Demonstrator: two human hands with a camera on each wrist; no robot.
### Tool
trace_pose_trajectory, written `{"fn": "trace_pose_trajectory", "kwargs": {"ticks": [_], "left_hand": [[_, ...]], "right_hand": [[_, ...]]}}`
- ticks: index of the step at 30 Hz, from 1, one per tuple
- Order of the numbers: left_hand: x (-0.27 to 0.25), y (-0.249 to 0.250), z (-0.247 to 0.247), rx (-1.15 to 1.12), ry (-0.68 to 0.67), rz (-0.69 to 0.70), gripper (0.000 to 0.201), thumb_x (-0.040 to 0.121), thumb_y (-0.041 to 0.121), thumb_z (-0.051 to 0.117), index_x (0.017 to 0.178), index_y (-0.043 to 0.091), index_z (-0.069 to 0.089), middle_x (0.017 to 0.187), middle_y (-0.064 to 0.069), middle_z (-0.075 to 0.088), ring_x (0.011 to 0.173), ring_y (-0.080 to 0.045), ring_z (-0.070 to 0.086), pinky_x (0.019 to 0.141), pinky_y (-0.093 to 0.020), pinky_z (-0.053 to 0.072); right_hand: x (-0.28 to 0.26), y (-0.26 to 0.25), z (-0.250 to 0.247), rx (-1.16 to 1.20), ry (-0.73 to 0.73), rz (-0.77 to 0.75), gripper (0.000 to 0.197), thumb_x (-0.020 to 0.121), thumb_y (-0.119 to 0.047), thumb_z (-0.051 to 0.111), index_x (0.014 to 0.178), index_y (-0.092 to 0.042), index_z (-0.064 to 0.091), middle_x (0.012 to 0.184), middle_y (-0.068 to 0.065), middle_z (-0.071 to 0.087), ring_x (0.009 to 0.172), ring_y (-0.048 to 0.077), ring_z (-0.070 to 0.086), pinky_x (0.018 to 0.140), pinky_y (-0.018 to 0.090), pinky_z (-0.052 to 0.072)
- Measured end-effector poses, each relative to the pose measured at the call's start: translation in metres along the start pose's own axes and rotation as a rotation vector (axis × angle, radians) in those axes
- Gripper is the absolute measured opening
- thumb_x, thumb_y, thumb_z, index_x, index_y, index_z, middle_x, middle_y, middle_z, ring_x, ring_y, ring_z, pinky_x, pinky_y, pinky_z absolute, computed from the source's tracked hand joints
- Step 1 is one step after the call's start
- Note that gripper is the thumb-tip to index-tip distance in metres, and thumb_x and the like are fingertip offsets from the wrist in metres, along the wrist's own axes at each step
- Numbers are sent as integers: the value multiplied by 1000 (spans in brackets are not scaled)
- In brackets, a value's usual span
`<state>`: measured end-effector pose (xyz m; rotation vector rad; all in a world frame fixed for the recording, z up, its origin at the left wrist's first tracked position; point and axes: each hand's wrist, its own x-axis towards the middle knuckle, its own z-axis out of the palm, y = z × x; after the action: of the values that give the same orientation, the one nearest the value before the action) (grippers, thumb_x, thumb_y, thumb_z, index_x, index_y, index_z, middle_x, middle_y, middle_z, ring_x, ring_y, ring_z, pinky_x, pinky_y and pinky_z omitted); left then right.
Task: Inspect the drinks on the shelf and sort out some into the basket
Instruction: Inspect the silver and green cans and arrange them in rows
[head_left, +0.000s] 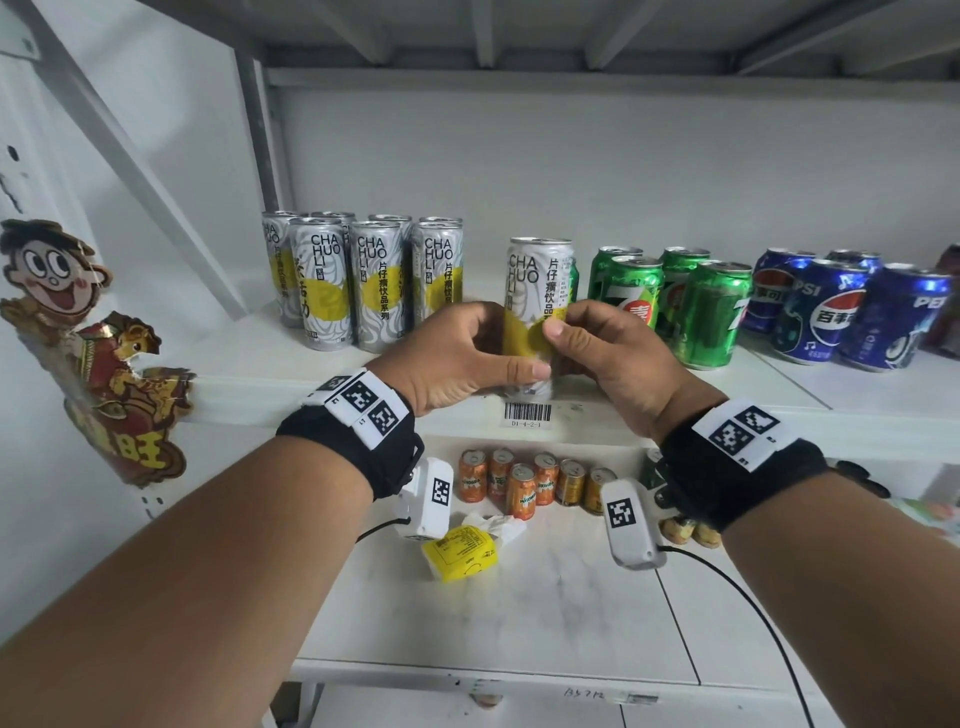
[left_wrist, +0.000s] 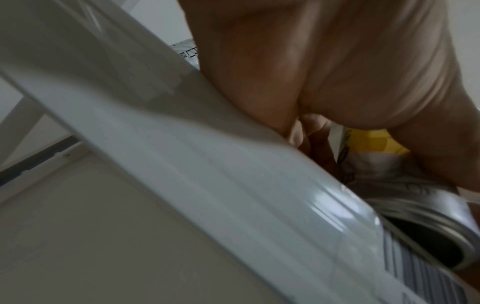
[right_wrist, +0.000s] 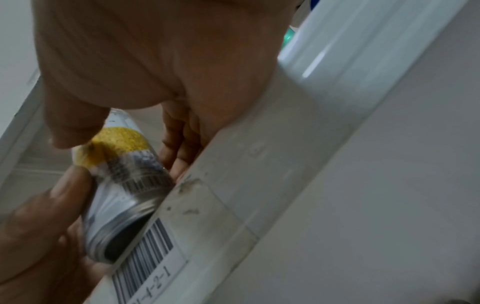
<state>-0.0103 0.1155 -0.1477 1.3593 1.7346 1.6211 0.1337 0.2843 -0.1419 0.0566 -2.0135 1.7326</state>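
Both hands hold one tall white-and-yellow can (head_left: 537, 291) upright at the front edge of the shelf (head_left: 249, 387), above its barcode label (head_left: 526, 414). The left hand (head_left: 457, 358) curls round the can's lower left side, thumb across the front; the right hand (head_left: 608, 348) wraps the right side, thumb pressed on the yellow patch. In the right wrist view the can's base (right_wrist: 122, 238) sits clear of the shelf lip — lifted, not resting. Beyond the left hand stands a cluster of matching white cans (head_left: 358, 280); beyond the right hand, green cans (head_left: 675, 306), then blue cans (head_left: 831, 312) further out. Below the wrists, on the lower shelf — small orange cans (head_left: 524, 483) and a yellow packet (head_left: 460, 553).
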Motion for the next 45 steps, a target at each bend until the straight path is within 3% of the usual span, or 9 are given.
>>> {"fn": "trace_pose_trajectory", "kwargs": {"ticks": [4,10,15,19,27,33,38,42,45], "left_hand": [[0,2,5,71,-26,28,58,69,48,102,120,33,77,122,1,81,116,-21,77,99,-47,63],[4,1,4,73,-23,-8,72,66,50,101,126,23,72,121,-3,81,115,-23,78,101,-48,62],[4,-2,4,84,8,16,67,68,47,100,124,22,73,116,-5,82,110,-26,79,98,-52,64],[3,-4,6,125,36,47,80,60,55,104,126,24,73,118,-1,82,113,-23,78,100,-52,62],[6,-3,2,95,6,-6,69,67,50,101,125,23,74,120,-3,81,116,-26,77,106,-55,58],[5,-5,1,88,30,25,58,67,42,103,117,26,78,116,-5,82,111,-25,79,94,-46,65],[5,-3,3,98,-1,16,60,69,45,102,120,27,77,120,-6,81,114,-27,78,96,-49,64],[5,-2,1,112,0,-6,57,72,42,100,121,26,75,116,-2,82,111,-25,79,99,-52,63],[2,-2,1,163,-3,21,52,73,43,97,118,32,76,116,1,82,110,-21,79,99,-50,63]], "right_hand": [[0,-2,2,-9,7,18,41,78,-31,83,105,-4,68,103,16,72,89,27,72,75,43,65],[-1,-6,4,100,53,47,38,94,-21,70,120,5,59,104,22,69,91,34,68,88,51,59],[0,-5,7,47,53,46,50,90,-30,75,122,6,61,110,21,73,92,32,71,86,48,61],[2,-3,8,9,52,34,45,78,-32,84,113,-10,69,112,15,78,99,32,77,86,44,64],[0,-2,2,94,54,37,38,87,-26,74,118,-5,70,111,13,77,98,27,75,81,39,63],[-2,-5,7,46,51,33,34,81,-29,79,109,-9,72,103,11,79,92,24,75,77,37,64],[-3,-7,5,32,45,35,24,89,-22,76,109,-9,71,112,16,77,100,29,74,87,44,64],[-3,-7,6,63,75,41,46,82,-27,78,116,1,64,119,29,70,101,38,67,101,61,53],[-3,-6,6,22,62,31,45,80,-29,82,113,-4,65,113,22,75,97,35,73,89,54,61]]}}
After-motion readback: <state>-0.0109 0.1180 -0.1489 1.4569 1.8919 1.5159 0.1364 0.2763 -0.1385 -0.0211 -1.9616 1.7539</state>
